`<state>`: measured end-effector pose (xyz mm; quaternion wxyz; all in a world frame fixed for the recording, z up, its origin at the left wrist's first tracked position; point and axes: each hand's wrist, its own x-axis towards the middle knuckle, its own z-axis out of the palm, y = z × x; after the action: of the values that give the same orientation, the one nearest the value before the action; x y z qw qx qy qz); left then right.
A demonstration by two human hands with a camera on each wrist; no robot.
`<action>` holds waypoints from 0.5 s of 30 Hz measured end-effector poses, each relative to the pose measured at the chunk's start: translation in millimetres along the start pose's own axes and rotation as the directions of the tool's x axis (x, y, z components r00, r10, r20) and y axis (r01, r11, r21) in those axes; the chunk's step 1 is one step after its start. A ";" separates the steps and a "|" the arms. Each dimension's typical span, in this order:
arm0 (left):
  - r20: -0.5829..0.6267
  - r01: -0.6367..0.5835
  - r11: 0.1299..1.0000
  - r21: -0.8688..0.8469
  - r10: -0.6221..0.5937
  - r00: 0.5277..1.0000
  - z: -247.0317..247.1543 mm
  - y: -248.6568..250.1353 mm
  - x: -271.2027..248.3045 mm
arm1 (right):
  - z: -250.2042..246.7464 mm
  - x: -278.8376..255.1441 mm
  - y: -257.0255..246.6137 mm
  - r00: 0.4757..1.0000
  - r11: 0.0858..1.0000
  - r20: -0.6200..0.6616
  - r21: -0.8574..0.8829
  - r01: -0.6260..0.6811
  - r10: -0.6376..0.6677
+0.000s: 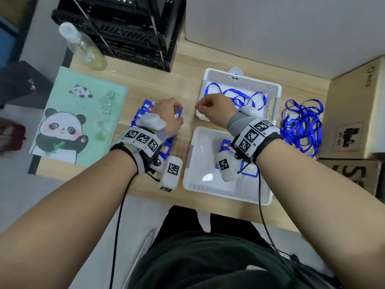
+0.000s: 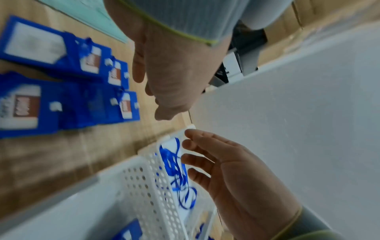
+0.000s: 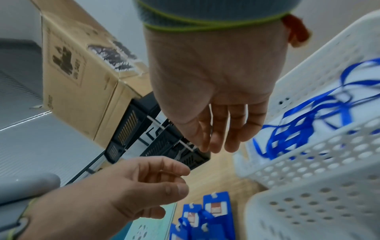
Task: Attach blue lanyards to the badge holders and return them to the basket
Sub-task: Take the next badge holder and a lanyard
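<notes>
Several blue badge holders [image 1: 143, 110] lie in a pile on the wooden table, also seen in the left wrist view [image 2: 61, 56] and the right wrist view [image 3: 213, 206]. My left hand [image 1: 168, 115] hovers over them, fingers loosely curled and empty [image 3: 133, 186]. My right hand [image 1: 212, 107] hangs at the left rim of the far white basket [image 1: 275, 88], its fingers relaxed and holding nothing [image 3: 216, 105]. Blue lanyards [image 1: 245, 99] lie tangled in that basket. The near white basket [image 1: 208, 188] holds a badge holder [image 1: 227, 146], partly hidden by my right wrist.
A loose heap of blue lanyards [image 1: 300, 126] lies right of the far basket, against cardboard boxes [image 1: 354, 111]. A green panda mat [image 1: 79, 115] lies at the left. A clear bottle [image 1: 83, 46] and black crates [image 1: 129, 28] stand at the back.
</notes>
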<state>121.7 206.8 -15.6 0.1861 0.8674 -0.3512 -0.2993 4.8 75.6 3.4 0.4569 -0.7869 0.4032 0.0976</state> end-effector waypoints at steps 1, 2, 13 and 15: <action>0.019 -0.031 1.000 0.003 0.031 0.999 5.9 12.5 -2.1 | -6.6 -7.8 9.8 0.999 1.000 -0.013 -0.005 -0.031 0.031; 0.042 -0.052 0.999 0.015 0.051 0.998 12.7 23.7 -3.7 | -12.1 -14.6 21.1 0.998 0.998 -0.021 -0.012 -0.064 0.064; 0.270 -0.109 0.989 0.102 0.078 0.960 92.3 68.1 -29.9 | -1.3 -68.5 125.7 0.937 0.935 0.052 -0.098 -0.341 0.347; 0.295 -0.105 0.988 0.115 0.067 0.953 101.6 65.9 -33.4 | 8.2 -71.5 134.7 0.930 0.931 0.093 -0.120 -0.344 0.355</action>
<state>3.7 174.3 -43.9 0.0888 0.8081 -0.4311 -0.3915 -137.9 86.4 -50.2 0.4136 -0.7179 0.5048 0.2422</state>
